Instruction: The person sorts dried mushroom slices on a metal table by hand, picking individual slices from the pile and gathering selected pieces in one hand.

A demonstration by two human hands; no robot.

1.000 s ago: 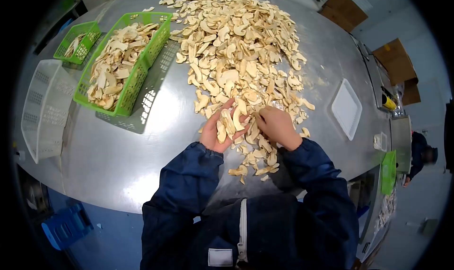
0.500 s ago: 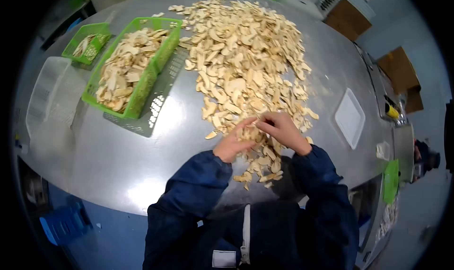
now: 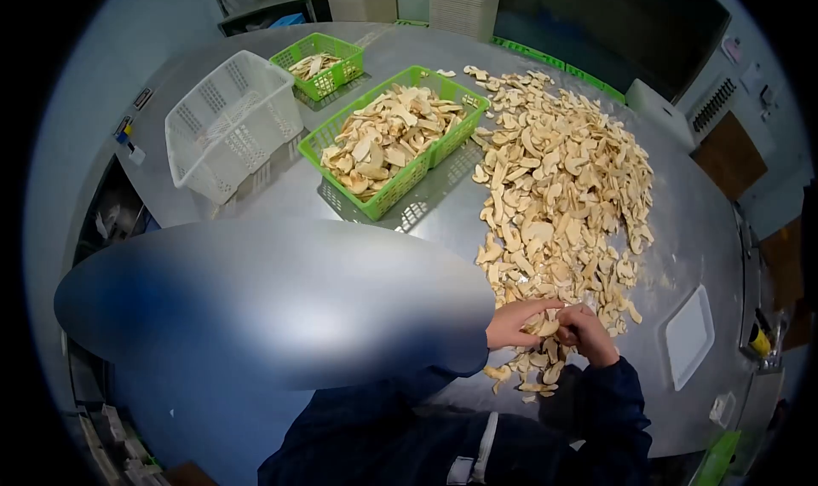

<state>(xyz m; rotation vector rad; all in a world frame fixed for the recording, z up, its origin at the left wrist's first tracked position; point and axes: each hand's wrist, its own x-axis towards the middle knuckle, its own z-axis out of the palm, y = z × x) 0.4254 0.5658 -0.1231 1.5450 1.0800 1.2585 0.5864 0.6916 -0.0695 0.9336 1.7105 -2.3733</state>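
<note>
Head view: at the near end of the pile point(image 3: 567, 196), the left hand point(image 3: 514, 324) cups slices point(image 3: 540, 323), fingers curled around them; the right hand's point(image 3: 588, 333) fingers bunch beside them, any pinch hidden. Tabletop point(image 3: 658, 269) separates pile from tray point(image 3: 689, 337), toward the right edge.

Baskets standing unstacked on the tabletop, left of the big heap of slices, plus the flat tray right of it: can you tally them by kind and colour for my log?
Green baskets: 2 (large green basket, small green basket)
White basket: 1
White tray: 1
Total: 4
</note>
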